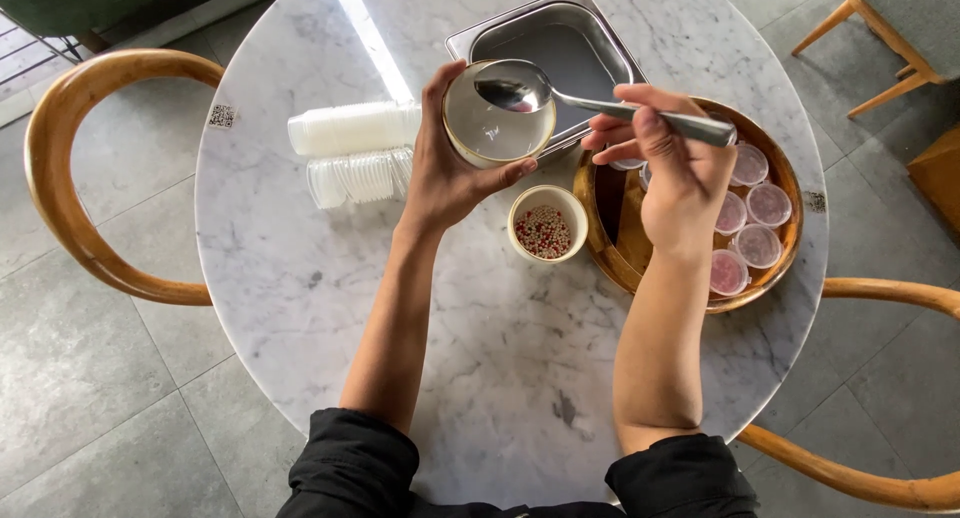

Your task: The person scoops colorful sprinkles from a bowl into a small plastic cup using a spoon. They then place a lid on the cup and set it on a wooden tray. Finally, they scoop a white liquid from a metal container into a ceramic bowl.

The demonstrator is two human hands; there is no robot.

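Note:
My left hand (450, 173) holds a small round cup (497, 118) tilted toward me above the round marble table (300, 278). My right hand (675, 173) grips a metal spoon (560, 93) by its handle, with the bowl of the spoon over the cup's mouth. Just below the cup stands a white cup of small red and white beads (546, 225). Under my right hand lies a round wooden tray (625, 258) carrying several lidded clear cups with pink content (758, 244).
A steel rectangular pan (560, 38) sits at the table's far edge. Two stacks of clear plastic cups and lids (355, 150) lie on their sides to the left. Curved wooden chair backs (60, 178) flank the table, over a grey tiled floor.

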